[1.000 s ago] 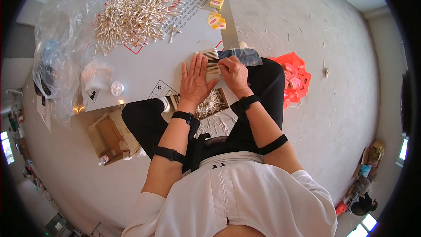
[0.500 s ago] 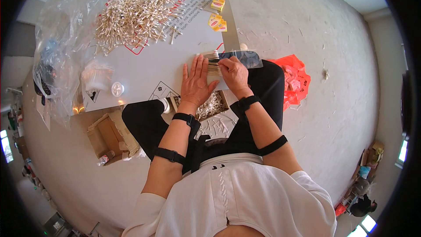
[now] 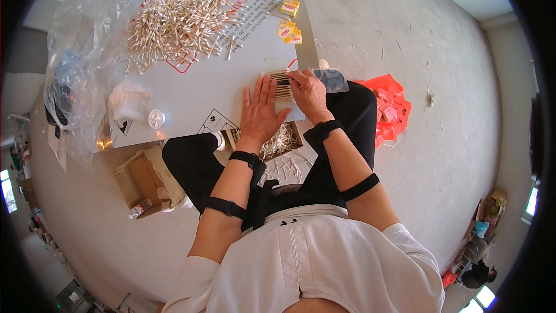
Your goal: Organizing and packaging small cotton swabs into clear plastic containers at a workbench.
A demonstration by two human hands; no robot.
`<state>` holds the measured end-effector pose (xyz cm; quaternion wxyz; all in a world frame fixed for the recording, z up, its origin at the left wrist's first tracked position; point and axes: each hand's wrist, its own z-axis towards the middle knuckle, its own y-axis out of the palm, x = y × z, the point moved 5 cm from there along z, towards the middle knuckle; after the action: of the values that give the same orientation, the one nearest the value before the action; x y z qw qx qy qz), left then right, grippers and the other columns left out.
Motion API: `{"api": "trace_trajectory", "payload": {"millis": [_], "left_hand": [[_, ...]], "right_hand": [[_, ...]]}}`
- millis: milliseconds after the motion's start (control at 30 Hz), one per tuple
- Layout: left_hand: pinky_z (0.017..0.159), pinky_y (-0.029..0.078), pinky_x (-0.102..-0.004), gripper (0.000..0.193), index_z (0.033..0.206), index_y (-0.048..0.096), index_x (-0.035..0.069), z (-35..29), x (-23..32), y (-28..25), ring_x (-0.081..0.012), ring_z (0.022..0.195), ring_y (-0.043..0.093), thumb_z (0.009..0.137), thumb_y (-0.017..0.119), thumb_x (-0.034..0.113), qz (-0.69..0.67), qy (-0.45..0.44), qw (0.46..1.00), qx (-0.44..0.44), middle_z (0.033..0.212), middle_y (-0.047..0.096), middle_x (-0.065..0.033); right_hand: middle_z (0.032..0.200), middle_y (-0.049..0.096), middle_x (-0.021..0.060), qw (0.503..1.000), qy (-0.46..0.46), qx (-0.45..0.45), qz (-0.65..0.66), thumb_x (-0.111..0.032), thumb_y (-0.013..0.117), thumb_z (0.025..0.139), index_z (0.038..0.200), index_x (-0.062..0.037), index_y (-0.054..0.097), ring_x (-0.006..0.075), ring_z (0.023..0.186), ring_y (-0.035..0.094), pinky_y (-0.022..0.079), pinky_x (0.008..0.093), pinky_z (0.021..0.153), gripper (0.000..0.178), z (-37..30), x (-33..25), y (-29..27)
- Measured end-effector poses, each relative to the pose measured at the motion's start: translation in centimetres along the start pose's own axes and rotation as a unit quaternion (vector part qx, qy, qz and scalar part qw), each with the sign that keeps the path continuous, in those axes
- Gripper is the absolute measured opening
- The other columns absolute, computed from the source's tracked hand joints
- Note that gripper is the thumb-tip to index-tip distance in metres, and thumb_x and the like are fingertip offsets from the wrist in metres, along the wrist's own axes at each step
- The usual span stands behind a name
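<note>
A row of cotton swabs (image 3: 282, 93) lies lined up side by side near the right front of the table. My left hand (image 3: 259, 115) is stretched flat on the tabletop, its fingertips along the left ends of that row. At the row's right end my right hand (image 3: 310, 94) is closed, with thumb and fingers pinched together. What it pinches is hidden beneath the fingers. Next to it a clear plastic piece (image 3: 333, 80) sticks out past the table edge over my right knee. A big heap of loose cotton swabs (image 3: 179, 23) covers the far left of the table.
Small yellow boxes (image 3: 289, 7) sit near the table's right edge. A crumpled clear bag (image 3: 87, 40) and a small round white container (image 3: 156, 118) are at left. Below are a box of swabs (image 3: 282, 142), an open carton (image 3: 139, 179) and a red bag (image 3: 394, 107).
My right hand has shifted slightly and its fingers now cover more of the row's right end. My left hand stays flat in nearly the same place.
</note>
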<state>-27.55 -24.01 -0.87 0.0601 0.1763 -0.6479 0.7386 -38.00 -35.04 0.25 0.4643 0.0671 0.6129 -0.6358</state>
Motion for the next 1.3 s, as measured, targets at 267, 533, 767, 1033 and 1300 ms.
{"api": "trace_trajectory", "payload": {"millis": [267,533,767,1033,1300], "left_hand": [[0.119,0.011,-0.0535,0.086,0.152,0.027,0.005,-0.2,-0.2,0.1,-0.0287,0.149,0.02,0.088,0.059,0.052,0.014,0.001,1.0,0.012,0.16,0.024,-0.0122],[0.119,0.013,-0.0538,0.081,0.151,0.029,0.003,-0.2,0.1,0.2,-0.0302,0.148,0.02,0.092,0.051,0.054,0.024,0.002,1.0,0.0,0.159,0.024,-0.0135],[0.119,0.013,-0.0536,0.08,0.151,0.028,0.003,-0.2,-0.1,0.3,-0.0298,0.148,0.021,0.092,0.053,0.051,0.031,0.006,0.999,-0.006,0.159,0.025,-0.0134],[0.12,0.012,-0.0514,0.081,0.152,0.026,0.004,-0.1,-0.1,0.0,-0.0273,0.148,0.02,0.091,0.058,0.046,0.024,0.003,1.0,-0.013,0.159,0.025,-0.0123],[0.121,0.011,-0.0498,0.083,0.152,0.026,0.002,0.0,0.4,0.4,-0.0273,0.149,0.018,0.09,0.058,0.047,0.017,-0.017,1.0,-0.018,0.16,0.023,-0.0136]], "right_hand": [[0.087,0.065,0.0089,0.999,0.005,-0.028,0.032,-0.016,0.067,0.082,0.085,-0.0115,0.071,0.0315,0.082,0.065,0.053,0.0397,0.069,0.007,0.3,0.0,0.5],[0.082,0.061,0.0094,0.998,-0.042,-0.045,0.025,-0.015,0.067,0.077,0.079,-0.0121,0.068,0.0325,0.081,0.064,0.052,0.0428,0.068,0.004,4.8,0.4,1.9],[0.087,0.061,0.0121,0.992,-0.059,-0.083,0.079,-0.009,0.071,0.072,0.091,-0.0074,0.068,0.0327,0.085,0.063,0.052,0.042,0.074,0.02,5.2,0.9,0.6],[0.098,0.06,0.0114,0.982,-0.052,-0.172,0.059,-0.011,0.081,0.065,0.115,-0.0094,0.064,0.0324,0.096,0.063,0.052,0.04,0.082,0.053,-1.0,0.7,-2.5],[0.101,0.061,0.0112,0.986,-0.044,-0.159,0.019,-0.013,0.081,0.065,0.114,-0.0101,0.066,0.0321,0.097,0.063,0.053,0.0405,0.081,0.051,0.1,1.1,-1.9]]}}
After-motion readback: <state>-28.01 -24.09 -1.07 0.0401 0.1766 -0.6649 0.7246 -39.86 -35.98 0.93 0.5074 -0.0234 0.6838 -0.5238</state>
